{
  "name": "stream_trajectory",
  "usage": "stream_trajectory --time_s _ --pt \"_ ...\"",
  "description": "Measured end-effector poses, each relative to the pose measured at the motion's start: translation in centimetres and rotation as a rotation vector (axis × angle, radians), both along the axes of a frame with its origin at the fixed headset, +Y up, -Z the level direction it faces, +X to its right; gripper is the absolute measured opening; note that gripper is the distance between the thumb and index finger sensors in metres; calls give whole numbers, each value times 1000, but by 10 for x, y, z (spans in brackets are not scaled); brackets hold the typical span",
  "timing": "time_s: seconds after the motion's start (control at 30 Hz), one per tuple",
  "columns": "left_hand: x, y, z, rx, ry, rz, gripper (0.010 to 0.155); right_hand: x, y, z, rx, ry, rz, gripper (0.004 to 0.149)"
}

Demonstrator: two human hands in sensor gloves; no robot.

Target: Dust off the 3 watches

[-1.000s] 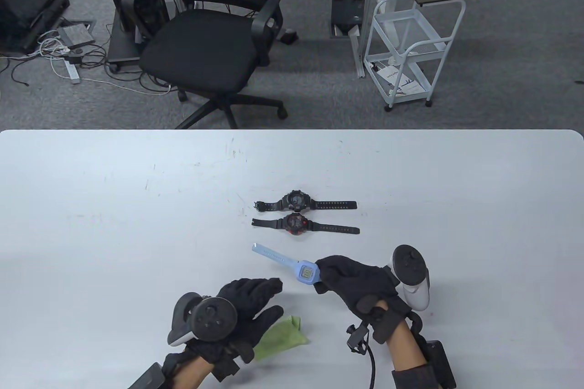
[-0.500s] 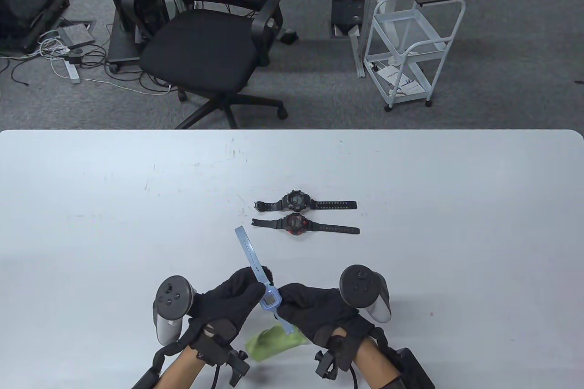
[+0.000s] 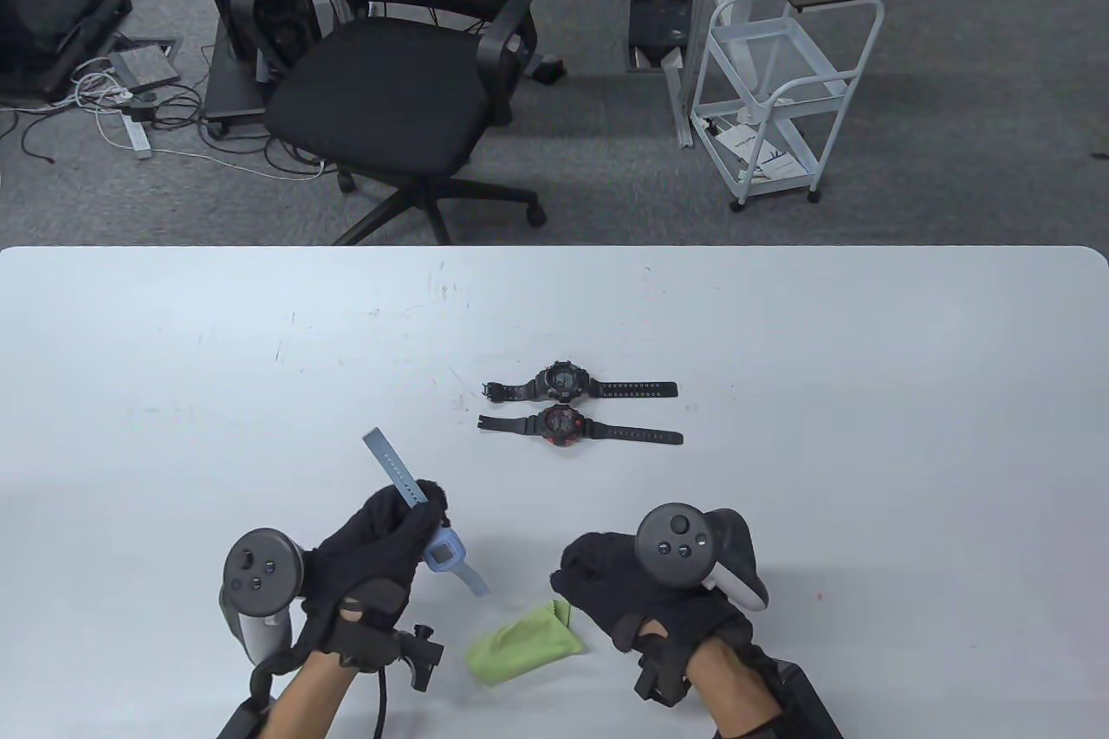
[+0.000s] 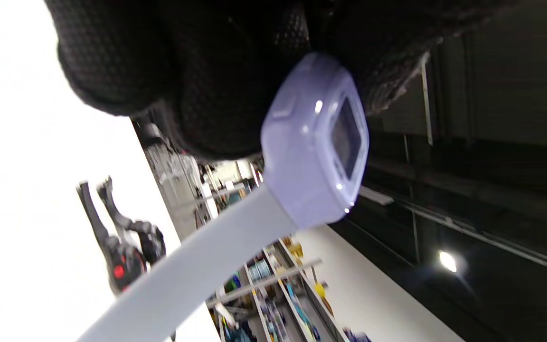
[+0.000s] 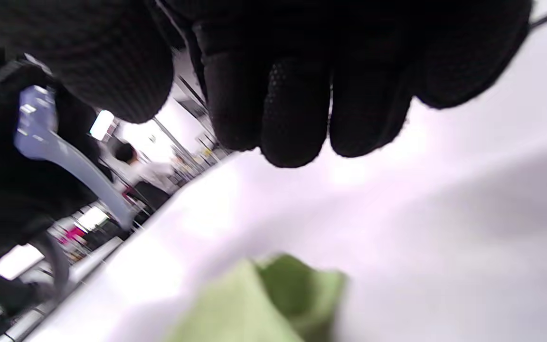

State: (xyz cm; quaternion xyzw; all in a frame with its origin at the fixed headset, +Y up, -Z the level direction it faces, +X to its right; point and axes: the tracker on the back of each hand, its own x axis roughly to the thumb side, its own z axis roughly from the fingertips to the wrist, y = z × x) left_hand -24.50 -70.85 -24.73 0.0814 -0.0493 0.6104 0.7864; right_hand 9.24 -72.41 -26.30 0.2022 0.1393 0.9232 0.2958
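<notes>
My left hand (image 3: 390,540) grips the light blue watch (image 3: 444,553) above the table, its long strap poking up and away past the fingers. In the left wrist view the blue watch (image 4: 314,142) fills the middle, face turned right, with gloved fingers (image 4: 159,66) behind it. My right hand (image 3: 606,579) hovers empty, fingers loosely curled, just right of the green cloth (image 3: 524,642). The right wrist view shows the green cloth (image 5: 264,304) below the fingertips (image 5: 295,114). A black watch (image 3: 563,382) and a black-and-red watch (image 3: 563,425) lie flat in a row mid-table.
The white table (image 3: 866,392) stretches wide on both sides of the hands. Beyond its far edge stand a black office chair (image 3: 390,81) and a white trolley (image 3: 771,98) on the grey carpet.
The blue watch passed from my right hand to my left, which carried it leftward. My right hand let go and drew back beside the green cloth.
</notes>
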Motion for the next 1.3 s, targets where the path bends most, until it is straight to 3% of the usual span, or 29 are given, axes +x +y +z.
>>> stream_trajectory --time_s 0.13,0.27,0.33,0.4,0.6,0.8,0.9,1.1,1.3 --pt "-11 -1 -1 -26 60 0 47 -10 -17 1 -90 44 172 68" --pt "-12 -3 -3 -53 58 11 47 -27 -31 5 -87 102 269 70" --pt "-11 -3 -3 -51 52 6 47 -34 -30 6 -13 112 300 58" --pt "-10 -3 -3 -52 44 0 48 -36 -29 5 -12 115 271 49" --pt "-12 -2 -4 -66 38 19 49 -14 -20 -2 -209 103 -51 45" --pt "-14 -1 -3 -77 34 56 50 16 -10 -11 -369 53 -593 46" --pt "-13 -1 -3 -74 21 66 50 29 -7 -13 -346 -11 -724 47" --pt "-1 -4 -1 -85 -36 88 50 37 -4 -11 -159 -188 -774 46" --pt "11 -7 2 -86 -80 94 50 16 4 1 6 -150 -615 46"
